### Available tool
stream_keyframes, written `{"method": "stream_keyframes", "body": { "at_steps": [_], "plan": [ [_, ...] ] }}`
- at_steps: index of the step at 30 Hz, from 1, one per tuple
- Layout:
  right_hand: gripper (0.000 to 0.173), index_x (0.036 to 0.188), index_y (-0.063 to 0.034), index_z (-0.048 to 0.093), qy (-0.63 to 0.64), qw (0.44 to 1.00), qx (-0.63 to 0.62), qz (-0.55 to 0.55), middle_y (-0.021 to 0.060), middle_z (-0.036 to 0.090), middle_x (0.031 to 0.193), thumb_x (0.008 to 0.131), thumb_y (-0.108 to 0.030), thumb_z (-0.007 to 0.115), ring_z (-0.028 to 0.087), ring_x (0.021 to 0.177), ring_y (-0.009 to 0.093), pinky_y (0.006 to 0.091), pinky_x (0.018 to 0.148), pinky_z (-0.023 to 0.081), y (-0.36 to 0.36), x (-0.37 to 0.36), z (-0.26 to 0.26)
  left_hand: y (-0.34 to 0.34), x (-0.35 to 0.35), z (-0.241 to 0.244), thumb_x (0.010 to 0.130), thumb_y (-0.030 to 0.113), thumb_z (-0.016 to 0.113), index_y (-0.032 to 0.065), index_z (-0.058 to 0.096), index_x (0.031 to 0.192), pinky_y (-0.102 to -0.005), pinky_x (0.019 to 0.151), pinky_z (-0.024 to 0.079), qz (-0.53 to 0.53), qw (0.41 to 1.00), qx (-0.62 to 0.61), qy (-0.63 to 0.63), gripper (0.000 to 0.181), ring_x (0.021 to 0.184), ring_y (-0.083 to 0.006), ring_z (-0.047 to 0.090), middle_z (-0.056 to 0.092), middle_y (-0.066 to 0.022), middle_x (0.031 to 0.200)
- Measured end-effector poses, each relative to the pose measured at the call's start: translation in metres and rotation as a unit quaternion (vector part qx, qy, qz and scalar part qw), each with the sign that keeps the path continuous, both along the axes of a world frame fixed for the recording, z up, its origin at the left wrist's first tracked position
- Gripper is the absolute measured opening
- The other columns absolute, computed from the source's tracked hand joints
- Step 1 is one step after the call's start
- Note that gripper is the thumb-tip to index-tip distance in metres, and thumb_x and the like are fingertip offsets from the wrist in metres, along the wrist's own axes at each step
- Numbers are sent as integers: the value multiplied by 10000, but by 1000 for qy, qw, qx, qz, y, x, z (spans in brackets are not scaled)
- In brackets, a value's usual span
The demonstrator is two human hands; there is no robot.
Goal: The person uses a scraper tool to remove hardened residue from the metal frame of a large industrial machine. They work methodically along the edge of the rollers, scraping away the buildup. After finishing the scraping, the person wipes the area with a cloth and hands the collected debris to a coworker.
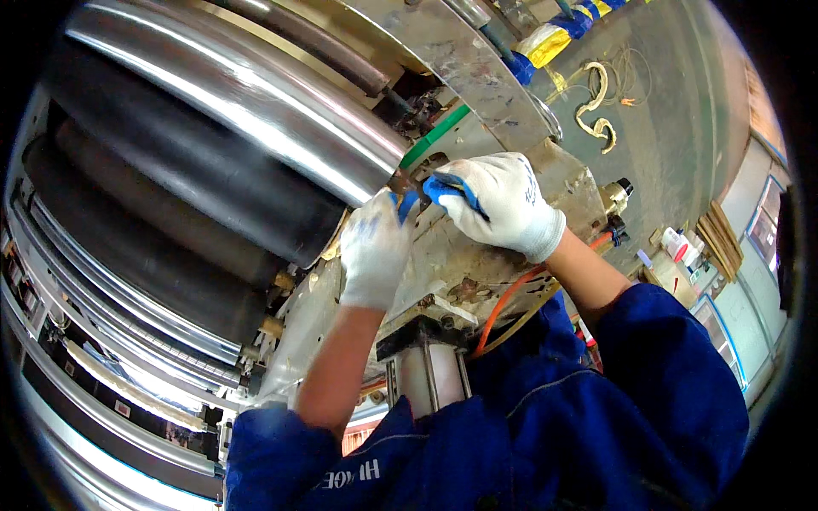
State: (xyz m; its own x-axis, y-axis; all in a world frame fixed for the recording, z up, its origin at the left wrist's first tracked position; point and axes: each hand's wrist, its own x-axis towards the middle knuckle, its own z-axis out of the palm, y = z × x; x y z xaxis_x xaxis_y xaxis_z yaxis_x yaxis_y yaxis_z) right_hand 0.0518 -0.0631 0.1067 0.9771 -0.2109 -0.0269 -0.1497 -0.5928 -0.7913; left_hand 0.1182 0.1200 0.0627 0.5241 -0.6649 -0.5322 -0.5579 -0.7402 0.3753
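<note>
Both hands wear white knit gloves with blue-coated palms. My left hand (376, 252) is at the end of a polished metal roller (255, 96), beside the machine's side frame (486, 274). Its fingers point away from me, and whatever they touch is hidden. Close to its right, my right hand (498, 204) is above the side frame with its fingers curled in. I cannot tell whether something small is inside them. Between the fingertips of the two hands lies a dark, worn recess at the roller's end. A green strip (438, 135) runs just beyond the hands.
Black rollers (192, 160) lie to the left, below the polished one. A pneumatic cylinder (425, 370) stands in front of my body, with an orange hose (505, 303) beside it. On the floor at the upper right lies a bent pale strip (597, 102) near coiled wire (632, 73).
</note>
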Motion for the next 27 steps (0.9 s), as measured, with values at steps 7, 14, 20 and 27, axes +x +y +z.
{"method": "stream_keyframes", "body": {
  "at_steps": [7,14,20,27],
  "plan": [
    [157,847,-75,589,-7,999,-3,-40,126,608,687,766,-207,615,605,637,296,384,572,481,-2,-1,11,-61,-1,-38,861,415,458,133,508,1248,-368,853,466,-80,931,322,152,481,1055,-263,583,593,-107,1166],
    [200,837,-68,582,-3,999,20,-47,141,603,655,798,-264,598,606,613,309,391,565,479,-6,-2,6,23,-45,-152,796,595,434,161,533,1224,-388,896,430,100,964,189,157,618,1098,-295,550,554,-139,1216],
    [172,809,-75,592,-13,996,81,-42,140,610,681,787,-245,594,617,660,310,388,577,492,-8,-1,8,20,-57,-217,788,510,484,90,588,1104,-407,848,451,102,965,190,151,536,1025,-323,569,586,-178,1112],
    [148,808,-76,593,-26,990,131,-55,126,599,648,784,-222,596,604,617,304,391,562,484,-11,-5,7,39,-62,-202,798,430,493,56,606,1018,-424,805,465,87,970,178,142,449,940,-344,590,607,-198,1014]
  ]
}}
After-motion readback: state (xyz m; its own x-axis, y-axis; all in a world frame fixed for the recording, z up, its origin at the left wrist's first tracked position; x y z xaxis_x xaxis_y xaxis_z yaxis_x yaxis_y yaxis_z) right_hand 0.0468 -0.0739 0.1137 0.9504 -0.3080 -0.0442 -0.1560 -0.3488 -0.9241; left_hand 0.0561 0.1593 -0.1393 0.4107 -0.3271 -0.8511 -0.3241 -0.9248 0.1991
